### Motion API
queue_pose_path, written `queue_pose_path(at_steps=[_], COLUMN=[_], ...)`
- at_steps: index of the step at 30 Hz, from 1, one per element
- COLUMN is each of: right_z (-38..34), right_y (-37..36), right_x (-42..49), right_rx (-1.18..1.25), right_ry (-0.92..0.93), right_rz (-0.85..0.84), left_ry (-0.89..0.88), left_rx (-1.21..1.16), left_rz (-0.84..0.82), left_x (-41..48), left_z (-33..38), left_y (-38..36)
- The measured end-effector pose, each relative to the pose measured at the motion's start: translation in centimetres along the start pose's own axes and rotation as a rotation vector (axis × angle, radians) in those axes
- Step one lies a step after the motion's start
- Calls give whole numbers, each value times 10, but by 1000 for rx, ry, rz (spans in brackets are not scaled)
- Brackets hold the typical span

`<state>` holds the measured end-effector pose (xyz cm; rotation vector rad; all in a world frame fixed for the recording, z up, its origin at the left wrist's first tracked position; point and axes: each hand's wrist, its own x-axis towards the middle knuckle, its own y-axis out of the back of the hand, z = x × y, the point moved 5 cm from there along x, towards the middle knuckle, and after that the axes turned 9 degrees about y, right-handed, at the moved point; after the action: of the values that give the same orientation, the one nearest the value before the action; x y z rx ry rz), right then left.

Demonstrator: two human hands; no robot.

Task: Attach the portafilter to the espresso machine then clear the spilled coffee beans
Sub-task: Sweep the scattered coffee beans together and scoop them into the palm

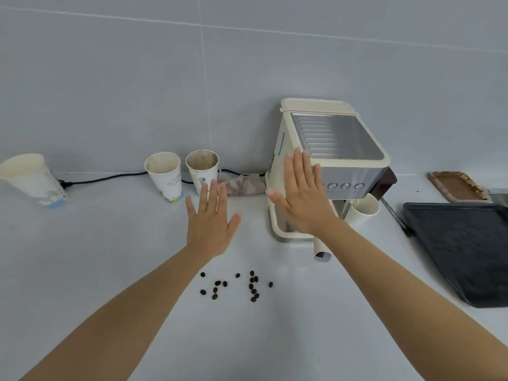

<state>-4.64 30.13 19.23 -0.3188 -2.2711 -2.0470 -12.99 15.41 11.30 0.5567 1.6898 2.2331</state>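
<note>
A cream and steel espresso machine (338, 149) stands at the back of the white counter. A cream handle (320, 253), which looks like the portafilter's, sticks out below its front; my right wrist hides the rest. Several dark coffee beans (236, 285) lie scattered on the counter between my forearms. My left hand (210, 224) hovers flat with fingers spread, left of the machine and beyond the beans. My right hand (301, 200) is raised flat in front of the machine's left side, fingers together. Neither hand holds anything.
Two used paper cups (182, 174) stand left of the machine, a third paper cup (30, 178) at the far left. A black cable (110, 177) runs along the wall. A crumpled cloth (242, 184), a cream cup (364, 210), a black tray (464, 248) and a brown tray (456, 187) are nearby.
</note>
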Motion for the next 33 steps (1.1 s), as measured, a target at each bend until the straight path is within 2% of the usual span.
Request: queue_pose_path(at_steps=[4,9,14,20,26,33], right_z=[-35,-58,-61,-42,-22,-16], right_y=[-19,-52,-106,-173,-201,-212], right_x=[6,1,-28,-93,-134,-153], right_rx=[84,156,182,149,152,166], right_ry=[85,117,85,-25,-140,-271], right_rz=[-29,-146,-337,-579,-649,-612], left_ry=[34,109,201,225,317,347], left_rx=[75,142,199,174,77,81], left_rz=[47,-7,-168,-364,-493,-589], left_x=[-8,-35,-71,-121,-130,-124], left_z=[-33,-78,-113,-133,-140,-135], left_y=[18,16,-22,-76,-97,-113])
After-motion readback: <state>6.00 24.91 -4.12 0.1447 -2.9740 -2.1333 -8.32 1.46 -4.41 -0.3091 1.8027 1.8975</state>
